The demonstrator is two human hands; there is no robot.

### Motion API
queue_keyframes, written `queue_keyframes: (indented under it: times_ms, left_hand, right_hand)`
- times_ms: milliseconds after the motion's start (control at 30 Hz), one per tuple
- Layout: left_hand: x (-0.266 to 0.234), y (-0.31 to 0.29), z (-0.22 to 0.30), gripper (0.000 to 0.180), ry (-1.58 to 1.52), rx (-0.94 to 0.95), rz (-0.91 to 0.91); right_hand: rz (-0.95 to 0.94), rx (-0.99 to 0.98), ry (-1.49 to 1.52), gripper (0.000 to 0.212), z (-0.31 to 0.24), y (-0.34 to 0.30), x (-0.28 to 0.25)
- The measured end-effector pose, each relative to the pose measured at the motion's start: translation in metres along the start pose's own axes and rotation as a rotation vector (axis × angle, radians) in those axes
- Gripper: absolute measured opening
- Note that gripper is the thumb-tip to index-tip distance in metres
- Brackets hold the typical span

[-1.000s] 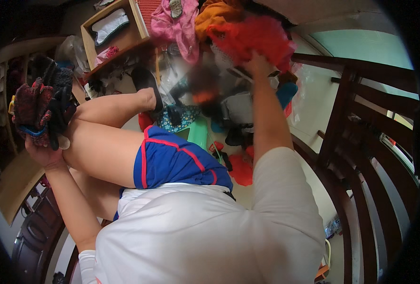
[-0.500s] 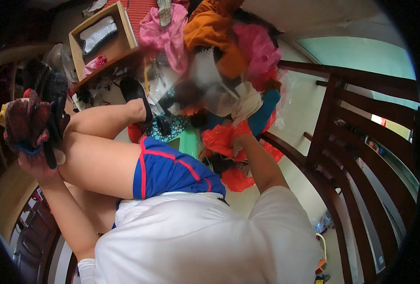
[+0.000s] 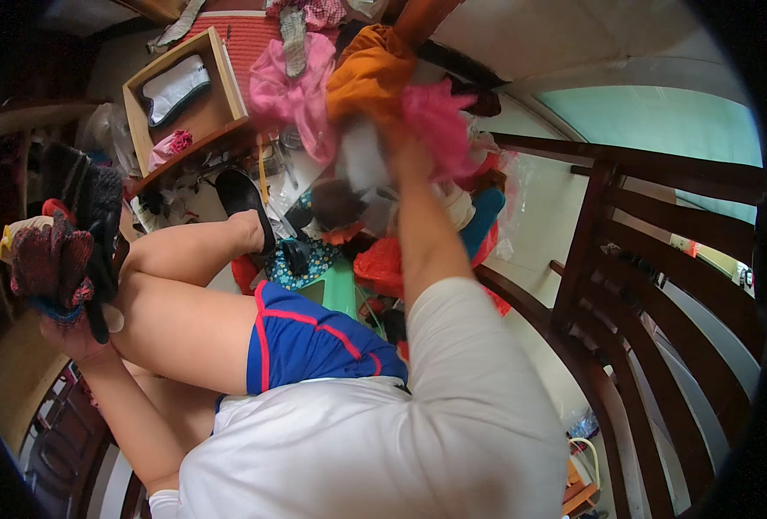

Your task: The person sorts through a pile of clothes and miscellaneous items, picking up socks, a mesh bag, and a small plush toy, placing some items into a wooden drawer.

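Observation:
My left hand (image 3: 74, 334) is closed round a bundle of work gloves (image 3: 53, 264), dark red and black with a pale cuff, beside my bare knee. My right arm stretches forward to the heap of cloth, where my right hand (image 3: 398, 143) is smeared by motion. It lies between an orange cloth (image 3: 370, 78) and a bright pink cloth (image 3: 438, 121); its fingers do not show clearly. A blurred whitish thing (image 3: 362, 156) is just left of it. Nearer to me in the heap are a red plastic bag (image 3: 379, 265) and a teal cloth (image 3: 483, 221).
A wooden drawer (image 3: 219, 73) holding a white sock (image 3: 176, 89) stands at the far left. Next to it hangs a light pink garment (image 3: 293, 82). Dark wooden slats (image 3: 660, 268) rise on the right. A green plastic stool (image 3: 338, 288) is by my shorts.
My right hand has left the red plastic bag and moved farther away, up to the orange and pink cloths. The bright pink cloth has shifted left. My left hand still holds the gloves.

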State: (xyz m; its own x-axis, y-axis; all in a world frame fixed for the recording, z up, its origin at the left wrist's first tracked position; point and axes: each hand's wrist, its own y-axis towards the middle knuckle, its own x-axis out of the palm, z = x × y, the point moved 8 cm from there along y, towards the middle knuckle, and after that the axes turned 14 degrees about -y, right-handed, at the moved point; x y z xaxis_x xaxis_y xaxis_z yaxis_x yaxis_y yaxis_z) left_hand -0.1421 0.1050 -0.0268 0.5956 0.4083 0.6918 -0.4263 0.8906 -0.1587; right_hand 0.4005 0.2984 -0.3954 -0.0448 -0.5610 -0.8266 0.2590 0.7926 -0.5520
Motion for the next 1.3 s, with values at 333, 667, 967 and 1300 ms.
queue_keyframes:
  times_ms: [333, 667, 967, 1300]
  left_hand:
    - [0.012, 0.003, 0.004, 0.069, -0.001, 0.030, -0.033]
    - [0.025, 0.004, -0.009, 0.060, -0.241, -0.109, -0.331]
    - [0.009, -0.005, -0.003, 0.059, -0.234, -0.071, -0.241]
    - [0.020, -0.008, 0.000, 0.056, -0.270, -0.019, -0.293]
  right_hand:
    - [0.456, -0.010, 0.925, 0.038, 0.098, -0.094, -0.092]
    - [0.907, -0.164, 1.682, 0.043, 0.173, -0.198, -0.313]
    - [1.503, -0.233, 0.916, 0.032, 0.149, -0.281, -0.391]
    - [1.476, -0.279, 1.039, 0.036, 0.141, -0.273, -0.381]
